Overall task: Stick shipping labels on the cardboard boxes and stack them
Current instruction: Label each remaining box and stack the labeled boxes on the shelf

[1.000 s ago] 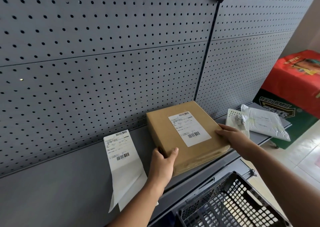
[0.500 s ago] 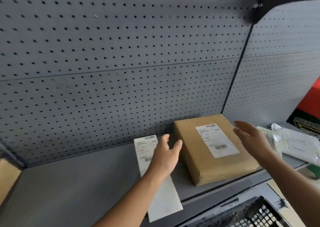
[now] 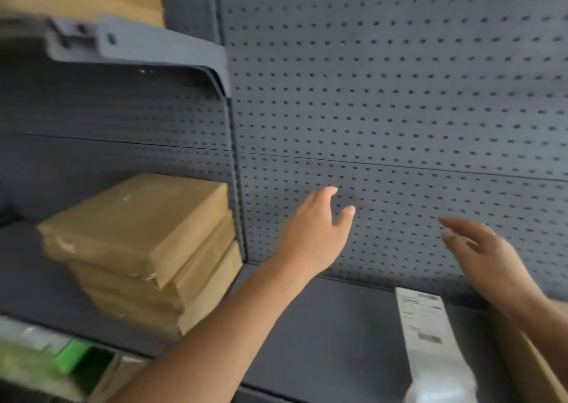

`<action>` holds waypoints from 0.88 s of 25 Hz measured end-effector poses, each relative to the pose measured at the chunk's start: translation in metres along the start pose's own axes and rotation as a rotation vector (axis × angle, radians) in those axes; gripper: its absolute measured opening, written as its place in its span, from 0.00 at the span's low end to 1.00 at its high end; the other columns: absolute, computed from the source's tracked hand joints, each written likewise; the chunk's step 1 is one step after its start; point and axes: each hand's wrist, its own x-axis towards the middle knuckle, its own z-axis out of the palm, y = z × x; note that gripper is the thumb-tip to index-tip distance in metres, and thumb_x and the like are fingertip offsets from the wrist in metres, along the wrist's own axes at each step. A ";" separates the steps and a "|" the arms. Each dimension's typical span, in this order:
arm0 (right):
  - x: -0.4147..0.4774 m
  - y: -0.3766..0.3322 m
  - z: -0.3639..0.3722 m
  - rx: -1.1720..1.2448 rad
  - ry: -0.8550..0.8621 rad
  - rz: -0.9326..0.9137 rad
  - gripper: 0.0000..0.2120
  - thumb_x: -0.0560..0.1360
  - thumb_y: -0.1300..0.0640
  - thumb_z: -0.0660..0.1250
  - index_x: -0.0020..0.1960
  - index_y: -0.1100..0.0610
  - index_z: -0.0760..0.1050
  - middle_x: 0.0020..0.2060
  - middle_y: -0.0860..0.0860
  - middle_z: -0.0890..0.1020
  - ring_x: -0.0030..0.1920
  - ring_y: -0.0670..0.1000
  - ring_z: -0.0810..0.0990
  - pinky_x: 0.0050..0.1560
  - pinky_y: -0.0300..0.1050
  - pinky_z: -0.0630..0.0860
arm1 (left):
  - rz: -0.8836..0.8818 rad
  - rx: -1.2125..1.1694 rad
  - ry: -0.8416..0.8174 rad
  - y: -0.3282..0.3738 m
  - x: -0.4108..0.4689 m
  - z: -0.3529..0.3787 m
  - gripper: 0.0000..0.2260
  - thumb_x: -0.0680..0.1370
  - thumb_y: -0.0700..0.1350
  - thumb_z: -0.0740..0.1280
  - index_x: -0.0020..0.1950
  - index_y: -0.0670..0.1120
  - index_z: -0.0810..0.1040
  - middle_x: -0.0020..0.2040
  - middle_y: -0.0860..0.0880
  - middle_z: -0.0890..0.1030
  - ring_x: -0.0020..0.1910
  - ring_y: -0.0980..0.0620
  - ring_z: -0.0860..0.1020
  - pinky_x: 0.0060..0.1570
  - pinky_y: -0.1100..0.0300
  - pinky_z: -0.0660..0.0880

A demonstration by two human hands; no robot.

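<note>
Both hands (image 3: 313,236) (image 3: 488,261) hover empty over bare shelf (image 3: 332,335) beside stacked boxes (image 3: 144,249).

Stockroom or shop backroom — grey pegboard shelving (image 3: 399,95), stacked cardboard boxes (image 3: 144,249), label strip (image 3: 427,326).

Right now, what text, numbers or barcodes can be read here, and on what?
Label strip: printed lines and barcodes, too blurred to read.
Box stack: no print visible.
Green package: too blurred to tell.
Nothing here is legible.
</note>
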 end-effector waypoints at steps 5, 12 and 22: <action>0.017 -0.082 0.061 0.014 -0.116 -0.114 0.17 0.82 0.48 0.60 0.71 0.47 0.73 0.70 0.50 0.73 0.60 0.61 0.78 0.53 0.48 0.70 | -0.072 0.186 0.160 -0.063 -0.002 -0.091 0.24 0.83 0.59 0.56 0.77 0.50 0.66 0.76 0.53 0.70 0.72 0.51 0.71 0.63 0.54 0.70; 0.023 -0.170 0.157 0.064 -0.253 -0.218 0.18 0.83 0.49 0.59 0.72 0.47 0.71 0.71 0.49 0.71 0.58 0.67 0.77 0.38 0.36 0.70 | -0.356 0.442 0.296 -0.186 -0.027 -0.204 0.22 0.83 0.60 0.55 0.74 0.52 0.69 0.70 0.51 0.76 0.65 0.46 0.77 0.54 0.51 0.75; 0.000 -0.233 0.272 0.405 -0.490 0.070 0.24 0.82 0.45 0.59 0.77 0.47 0.62 0.72 0.48 0.71 0.68 0.51 0.72 0.64 0.49 0.68 | -0.700 0.056 0.378 -0.310 -0.064 -0.276 0.23 0.82 0.62 0.58 0.68 0.48 0.75 0.63 0.47 0.79 0.64 0.43 0.76 0.60 0.49 0.70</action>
